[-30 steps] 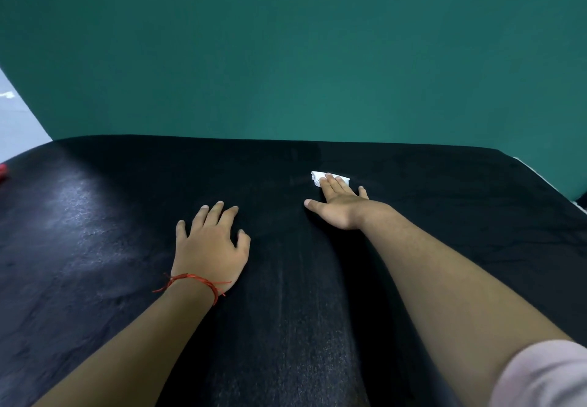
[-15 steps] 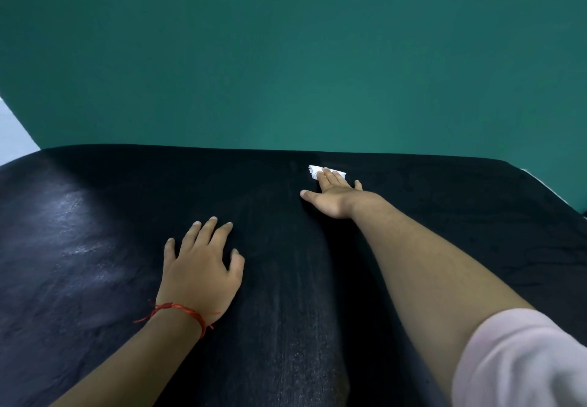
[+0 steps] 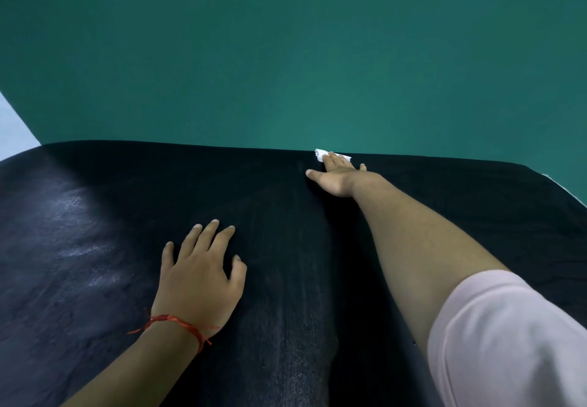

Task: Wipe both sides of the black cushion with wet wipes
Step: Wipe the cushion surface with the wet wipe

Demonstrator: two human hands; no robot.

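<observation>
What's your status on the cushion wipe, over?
Right hand flat, fingers pressing wet wipe at black cushion far edge. Left hand flat on cushion, bracing. No obstacle seen on top.

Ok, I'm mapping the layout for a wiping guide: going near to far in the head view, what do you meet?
Red string bracelet → left hand → right hand → wet wipe → green wall.
</observation>
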